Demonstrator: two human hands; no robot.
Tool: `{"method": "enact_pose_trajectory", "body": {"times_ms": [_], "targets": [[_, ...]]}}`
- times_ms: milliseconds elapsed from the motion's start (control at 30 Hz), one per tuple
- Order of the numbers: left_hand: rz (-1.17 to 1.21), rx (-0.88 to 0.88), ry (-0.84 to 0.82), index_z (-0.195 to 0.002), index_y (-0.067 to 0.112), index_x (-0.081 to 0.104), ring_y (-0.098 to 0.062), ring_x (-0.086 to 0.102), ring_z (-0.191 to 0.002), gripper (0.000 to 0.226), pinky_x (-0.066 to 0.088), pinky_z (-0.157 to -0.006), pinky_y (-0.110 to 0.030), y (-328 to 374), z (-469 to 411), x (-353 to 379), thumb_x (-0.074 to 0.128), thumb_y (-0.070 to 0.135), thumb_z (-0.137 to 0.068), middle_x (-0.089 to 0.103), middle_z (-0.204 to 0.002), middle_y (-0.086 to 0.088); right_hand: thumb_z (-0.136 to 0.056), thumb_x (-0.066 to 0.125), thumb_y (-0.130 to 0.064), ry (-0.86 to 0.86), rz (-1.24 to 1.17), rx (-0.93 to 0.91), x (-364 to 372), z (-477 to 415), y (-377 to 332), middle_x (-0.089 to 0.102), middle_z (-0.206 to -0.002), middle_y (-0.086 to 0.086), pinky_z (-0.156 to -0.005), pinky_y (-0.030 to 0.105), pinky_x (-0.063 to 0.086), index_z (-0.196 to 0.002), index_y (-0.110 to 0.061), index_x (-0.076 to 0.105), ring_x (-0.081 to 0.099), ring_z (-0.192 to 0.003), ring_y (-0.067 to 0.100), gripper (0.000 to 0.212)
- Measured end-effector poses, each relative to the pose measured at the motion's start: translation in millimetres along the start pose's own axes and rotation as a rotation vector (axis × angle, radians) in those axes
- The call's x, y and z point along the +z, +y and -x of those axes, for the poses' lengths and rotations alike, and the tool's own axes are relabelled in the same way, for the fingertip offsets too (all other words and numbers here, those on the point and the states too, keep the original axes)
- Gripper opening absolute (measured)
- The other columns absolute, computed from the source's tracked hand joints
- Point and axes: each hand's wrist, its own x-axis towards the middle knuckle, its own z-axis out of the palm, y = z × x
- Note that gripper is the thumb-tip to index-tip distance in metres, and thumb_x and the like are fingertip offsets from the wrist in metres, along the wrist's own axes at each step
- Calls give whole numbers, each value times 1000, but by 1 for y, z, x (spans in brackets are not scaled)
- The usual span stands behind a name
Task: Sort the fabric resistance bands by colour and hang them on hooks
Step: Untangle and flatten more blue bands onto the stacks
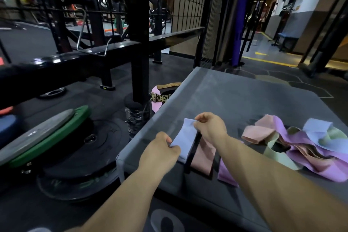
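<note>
Blue band (185, 138) held flat just above box (235, 96) near its left edge, pinched at near end by left hand (160, 153) and at far end by right hand (211, 128). Just right of it, lying on box: pink band (204, 156), purple band (225, 173). Farther right, pile of bands (301, 143).

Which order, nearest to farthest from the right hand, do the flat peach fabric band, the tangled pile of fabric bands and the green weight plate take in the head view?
1. Flat peach fabric band, just below the right hand.
2. Tangled pile of fabric bands, to its right.
3. Green weight plate, on the floor, far left.
</note>
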Motion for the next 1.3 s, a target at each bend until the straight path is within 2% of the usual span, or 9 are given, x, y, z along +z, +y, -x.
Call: {"method": "enact_pose_trajectory", "body": {"times_ms": [133,300,467,633,800,900,1000,1133,1300], "targets": [[-46,3,-1,-98,25,42,-19,58,-85,17,41,-68,-32,-1,-1,2,52,31,-85,60,-91,4,-83,64,-19,-20,76,-32,4,-1,0,65,-81,-13,-59,15,38,-88,-27,65,59,-78,10,10],[-124,22,10,-99,23,43,-22,54,-86,16,38,-69,-31,0,0,2,51,32,-88,56,-89,5,-83,62,-17,-26,152,-62,7,-3,4,65,-78,-9,-67,26,46,-87,-26,64,59,-75,15,9],[-186,47,31,-101,20,42,-24,51,-86,16,36,-70,-32,2,2,4,47,31,-91,55,-91,1,-83,61,-14,-28,212,-71,9,-5,7,67,-84,-5,-73,27,47,-89,-24,65,61,-83,17,12],[-166,57,86,-113,18,50,-28,42,-115,24,36,-88,-34,-2,-2,8,50,28,-91,50,-121,-5,-87,60,-16,-27,250,-89,9,-5,9,68,-98,-3,-79,25,46,-99,-22,66,60,-91,17,15],[-126,105,60,-134,26,45,-23,32,-131,36,31,-102,-37,-2,-4,10,41,30,-98,43,-143,5,-89,53,-16,-131,270,-111,3,-4,4,61,-123,-4,-85,33,53,-121,-27,62,60,-102,18,35],[-162,127,12,-140,29,41,-21,34,-133,39,30,-103,-36,1,-3,9,33,33,-102,47,-141,3,-95,48,-21,-227,390,-203,-3,-2,3,47,-146,-6,-105,30,40,-138,-31,52,51,-126,17,44],[-188,137,-36,-138,26,40,-21,36,-132,38,29,-103,-35,3,-1,11,28,30,-103,50,-135,-3,-101,42,-35,-384,602,-314,-4,3,5,22,-161,-8,-118,37,23,-152,-32,30,23,-147,13,52],[-252,152,-107,-139,23,39,-23,22,-144,38,15,-118,-44,1,-3,14,25,26,-104,45,-143,-4,-103,30,-46,-482,774,-347,-3,9,8,2,-164,-9,-120,39,13,-157,-29,10,5,-151,10,60],[-340,152,-119,-142,20,37,-18,11,-149,41,5,-120,-44,-1,-3,18,22,27,-105,38,-151,-3,-103,26,-49,-522,855,-364,-1,10,11,-3,-165,-6,-122,41,8,-157,-25,3,1,-151,11,63]]}}
